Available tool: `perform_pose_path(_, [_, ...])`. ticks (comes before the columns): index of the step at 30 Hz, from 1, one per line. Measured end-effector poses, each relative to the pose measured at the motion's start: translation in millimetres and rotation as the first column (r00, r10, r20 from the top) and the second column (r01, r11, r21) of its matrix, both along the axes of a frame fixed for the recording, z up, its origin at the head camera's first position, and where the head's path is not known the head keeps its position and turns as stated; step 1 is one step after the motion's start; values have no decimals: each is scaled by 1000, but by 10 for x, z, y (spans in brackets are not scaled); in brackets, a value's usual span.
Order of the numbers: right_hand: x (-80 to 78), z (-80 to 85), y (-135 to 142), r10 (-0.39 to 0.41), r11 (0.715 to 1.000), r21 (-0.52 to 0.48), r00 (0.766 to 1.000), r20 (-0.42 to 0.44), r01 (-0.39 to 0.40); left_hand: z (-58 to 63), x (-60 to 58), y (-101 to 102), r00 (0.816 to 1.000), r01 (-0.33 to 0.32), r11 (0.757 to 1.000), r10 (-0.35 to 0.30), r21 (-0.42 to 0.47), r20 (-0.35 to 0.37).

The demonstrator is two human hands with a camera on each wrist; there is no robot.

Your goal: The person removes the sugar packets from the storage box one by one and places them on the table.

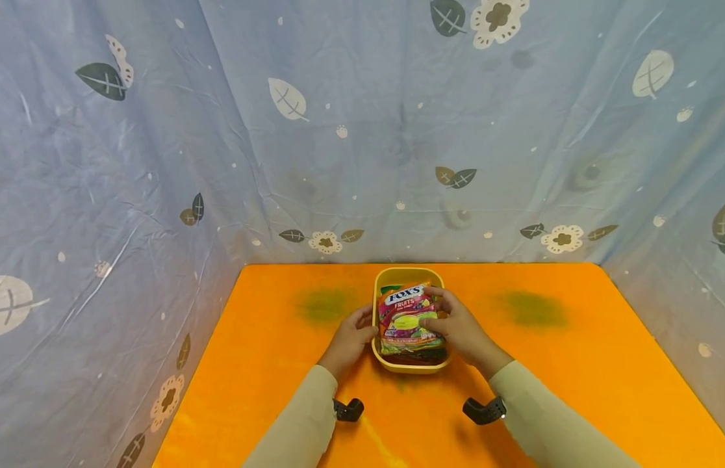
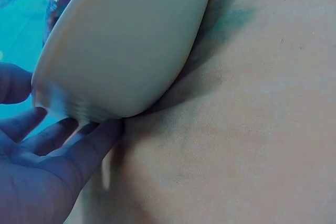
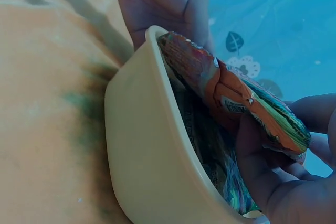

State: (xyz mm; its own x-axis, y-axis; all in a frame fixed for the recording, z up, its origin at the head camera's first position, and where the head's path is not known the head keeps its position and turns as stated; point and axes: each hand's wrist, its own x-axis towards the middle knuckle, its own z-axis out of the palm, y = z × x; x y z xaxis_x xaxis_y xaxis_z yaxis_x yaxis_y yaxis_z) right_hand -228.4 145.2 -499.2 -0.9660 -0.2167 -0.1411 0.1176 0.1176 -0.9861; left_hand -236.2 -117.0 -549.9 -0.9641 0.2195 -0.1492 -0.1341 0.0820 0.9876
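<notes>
Candy bag (image 1: pixel 405 318) | long axis near-to-far, printed top away | right hand (image 1: pixel 463 330) pinches it | left hand (image 1: pixel 347 340) grips tub (image 1: pixel 412 369)

The brand name "FOX'S" runs in dark capitals across the white panel (image 1: pixel 405 294) on a colorful packet (image 1: pixel 403 322), with "FRUITS" printed directly below it. A smaller line under that word is too fine to read with certainty, as is print near the packet's lower edge. Seen from the right wrist, a pale label (image 3: pixel 233 104) on its orange side is illegible.
</notes>
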Motion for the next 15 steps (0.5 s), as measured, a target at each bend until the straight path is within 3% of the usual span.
perform_pose_path(15, [78,71,75,-52,996,-68,999,7,52,-29,-11,10,1000,0,1000,-1,26,10])
